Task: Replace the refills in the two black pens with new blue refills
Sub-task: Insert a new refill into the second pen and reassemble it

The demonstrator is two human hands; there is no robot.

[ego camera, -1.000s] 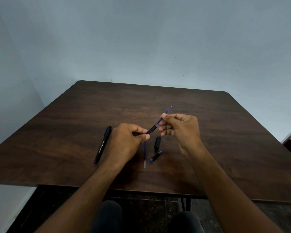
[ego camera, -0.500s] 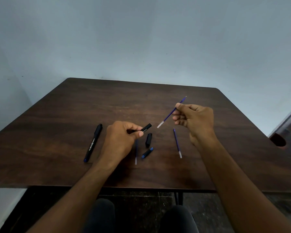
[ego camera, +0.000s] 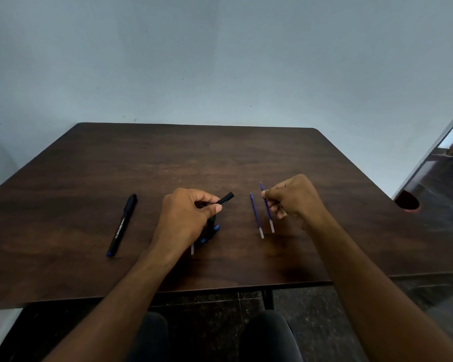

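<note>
My left hand (ego camera: 186, 215) grips a black pen barrel (ego camera: 226, 198) whose open end points up and right. My right hand (ego camera: 293, 198) pinches a blue refill (ego camera: 268, 216) low over the table, its clear end toward me. A second blue refill (ego camera: 256, 218) lies on the wood just left of it, parallel. A whole black pen (ego camera: 122, 226) with a blue end lies at the left. Under my left hand sit a black cap and a blue-tipped pen part (ego camera: 212, 232), partly hidden, and the clear end of a third refill (ego camera: 192, 249) pokes out.
The dark wooden table (ego camera: 89, 165) stands against a pale blue wall. Its front edge runs just before my wrists. A dark red round object (ego camera: 407, 201) sits beyond the table's right edge. My knees show below the table.
My right hand pulled the refill out of the barrel, carried it right and lowered it beside the lying refill. My left hand kept the barrel in place.
</note>
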